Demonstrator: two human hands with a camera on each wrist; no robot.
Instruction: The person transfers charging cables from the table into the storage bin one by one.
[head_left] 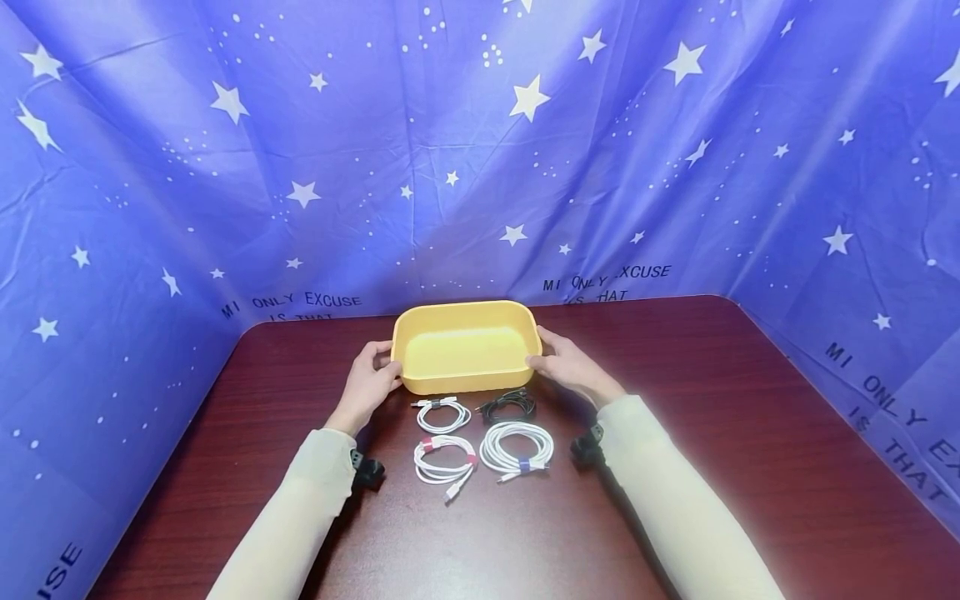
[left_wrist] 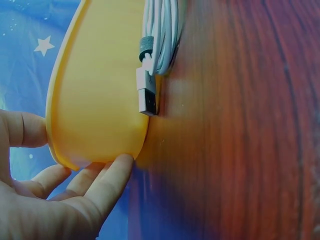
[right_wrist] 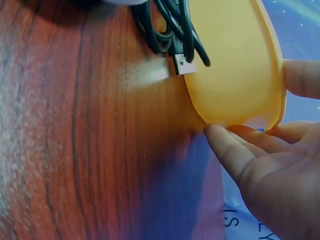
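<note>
A yellow rectangular bin (head_left: 468,385) with rounded corners sits on the far part of the table, with bare floor inside. My left hand (head_left: 367,387) grips its left end, thumb at the near corner and fingers around the end wall. At the opposite end my right hand (head_left: 573,367) holds it the same way. Just in front of the bin lie a coiled white cable (head_left: 442,431) with a dark strap and a coiled black cable (head_left: 528,408). Their USB plugs, one white-cased (left_wrist: 146,102) and one black-cased (right_wrist: 184,66), show in the wrist views.
Nearer to me lie a white cable with red straps (head_left: 471,459) and a thicker white cable with a blue strap (head_left: 523,464). All rest on a dark red wood-grain table (head_left: 465,550). Blue star-patterned curtains (head_left: 420,208) stand behind and beside it.
</note>
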